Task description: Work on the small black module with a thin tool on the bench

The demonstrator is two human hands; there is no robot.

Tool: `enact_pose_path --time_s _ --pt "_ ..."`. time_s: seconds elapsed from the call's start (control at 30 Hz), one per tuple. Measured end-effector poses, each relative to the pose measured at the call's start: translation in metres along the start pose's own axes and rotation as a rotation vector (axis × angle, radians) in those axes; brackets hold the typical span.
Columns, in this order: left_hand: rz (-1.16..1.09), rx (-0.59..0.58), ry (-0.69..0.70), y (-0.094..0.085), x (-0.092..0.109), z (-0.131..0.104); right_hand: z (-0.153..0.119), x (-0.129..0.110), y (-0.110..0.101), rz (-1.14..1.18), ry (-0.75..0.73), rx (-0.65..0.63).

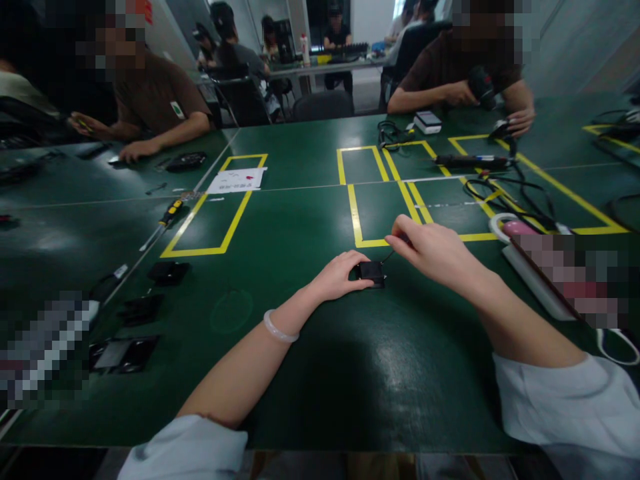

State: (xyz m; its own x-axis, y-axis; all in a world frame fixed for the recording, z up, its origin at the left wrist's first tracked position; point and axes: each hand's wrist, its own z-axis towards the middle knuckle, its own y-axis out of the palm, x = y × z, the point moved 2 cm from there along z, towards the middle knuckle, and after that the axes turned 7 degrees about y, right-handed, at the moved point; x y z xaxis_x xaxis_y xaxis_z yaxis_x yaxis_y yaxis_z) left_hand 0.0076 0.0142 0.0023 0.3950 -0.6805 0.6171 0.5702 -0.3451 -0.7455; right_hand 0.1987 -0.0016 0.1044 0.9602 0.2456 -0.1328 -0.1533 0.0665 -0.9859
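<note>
A small black box-shaped part [371,272] rests on the green table. Around its left side curl the thumb and fingers of my left hand [338,276], gripping it. My right hand [426,248] is raised just beyond and to the right, its fingertips pinched on a thin dark rod [389,256]. The rod slants down to the box's right corner; whether it is a tool or a wire I cannot make out. Small shiny bits, perhaps screws, stick out at the box's right side.
More black parts [169,272] lie at the left, beyond them a yellow-black screwdriver [171,212]. Yellow tape [195,253] marks rectangles on the table. A paper label [237,180] lies further back. Cables [543,193] and a pen-shaped black tool [473,162] are at right. Two co-workers sit opposite.
</note>
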Motion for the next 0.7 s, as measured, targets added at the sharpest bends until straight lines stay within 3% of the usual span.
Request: enact_pose_path --time_s 0.37,0.7 --pt "0.018 -0.004 0.016 -0.0005 0.0002 0.0005 -0.0035 0.0051 0.0004 0.037 -0.04 -0.011" --pt "0.009 -0.006 0.0 -0.001 0.0012 0.0003 -0.0029 0.0026 0.0015 -0.023 0.021 -0.007"
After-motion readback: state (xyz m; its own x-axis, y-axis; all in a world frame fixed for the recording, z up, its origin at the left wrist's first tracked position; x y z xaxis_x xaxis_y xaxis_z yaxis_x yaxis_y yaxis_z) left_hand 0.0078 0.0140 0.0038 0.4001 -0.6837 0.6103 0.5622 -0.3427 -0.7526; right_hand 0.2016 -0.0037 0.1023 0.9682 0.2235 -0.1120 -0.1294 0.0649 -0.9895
